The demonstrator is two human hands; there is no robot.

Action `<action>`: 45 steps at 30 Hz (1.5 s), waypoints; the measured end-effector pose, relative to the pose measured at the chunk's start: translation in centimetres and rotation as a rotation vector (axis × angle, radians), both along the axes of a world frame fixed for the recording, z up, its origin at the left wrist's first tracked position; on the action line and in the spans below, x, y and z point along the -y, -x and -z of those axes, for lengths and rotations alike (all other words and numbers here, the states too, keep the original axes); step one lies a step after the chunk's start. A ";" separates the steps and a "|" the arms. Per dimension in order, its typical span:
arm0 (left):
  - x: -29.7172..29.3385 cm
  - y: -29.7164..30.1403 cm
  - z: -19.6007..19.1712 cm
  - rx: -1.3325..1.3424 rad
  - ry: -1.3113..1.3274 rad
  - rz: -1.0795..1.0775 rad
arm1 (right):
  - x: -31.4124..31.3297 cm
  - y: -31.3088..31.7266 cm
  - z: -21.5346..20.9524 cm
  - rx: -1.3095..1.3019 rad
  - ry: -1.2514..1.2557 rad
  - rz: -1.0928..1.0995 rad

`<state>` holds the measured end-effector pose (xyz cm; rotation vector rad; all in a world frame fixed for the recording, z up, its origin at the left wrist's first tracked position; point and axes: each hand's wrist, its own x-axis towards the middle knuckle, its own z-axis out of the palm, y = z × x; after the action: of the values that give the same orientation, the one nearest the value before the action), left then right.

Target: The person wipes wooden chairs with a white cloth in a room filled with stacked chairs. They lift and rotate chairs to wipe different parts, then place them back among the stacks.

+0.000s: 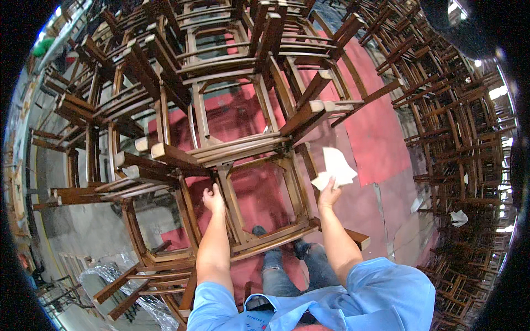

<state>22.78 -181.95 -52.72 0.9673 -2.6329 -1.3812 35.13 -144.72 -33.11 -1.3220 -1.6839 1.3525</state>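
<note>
Low in front of me stands a brown wooden chair frame with an open seat, its rails around my legs. My left hand is beside the frame's left rail, fingers loosely bent and apart, with nothing seen in them. Whether it touches the wood I cannot tell. Out past the frame's right side, my right hand grips a white sheet, creased and spread above the fingers. Whether the sheet is paper or cloth is not clear.
More wooden chair frames stand close together ahead and to the left, legs pointing up. Tall stacks of frames line the right side. Red sheeting covers part of the floor. Clear plastic wrap lies at lower left, and white scraps at right.
</note>
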 end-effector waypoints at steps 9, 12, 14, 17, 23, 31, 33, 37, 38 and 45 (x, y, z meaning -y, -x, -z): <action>-6.2 11.5 -23.1 -0.694 -0.184 -0.062 | -1.4 15.3 -17.1 -0.188 -0.879 -1.026; -4.5 14.2 -25.4 -0.514 -0.406 -0.259 | -2.0 19.9 -15.8 0.515 -1.039 -1.369; -2.9 15.0 -23.8 -0.616 -0.349 -0.268 | -2.6 21.5 -13.8 0.661 -1.263 -1.452; -2.2 14.5 -24.3 -0.564 -0.338 -0.107 | -4.6 21.6 -12.4 0.730 -1.806 -1.494; -3.8 13.6 -27.5 -0.412 -0.526 -0.090 | -6.7 24.8 -12.2 0.855 -1.606 -1.691; -2.9 13.7 -28.3 -0.380 -0.675 -0.064 | -6.8 27.1 -17.6 0.853 -1.388 -1.632; -3.2 14.0 -28.0 -0.379 -0.677 -0.024 | -7.2 26.7 -17.7 0.820 -1.333 -1.645; -4.2 13.6 -26.5 -0.299 -0.614 -0.145 | -6.9 26.1 -18.2 0.620 -0.823 -1.550; -4.4 13.1 -25.6 -0.372 -0.588 -0.072 | -7.4 25.1 -18.1 0.428 -0.752 -1.598; -2.1 0.6 -14.8 -0.106 -0.067 0.033 | -17.8 5.2 -25.0 0.201 -0.626 -1.261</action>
<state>22.17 -179.90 -37.94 0.8345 -2.5525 -1.4929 29.94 -126.87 -8.12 0.0890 -2.9306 1.0305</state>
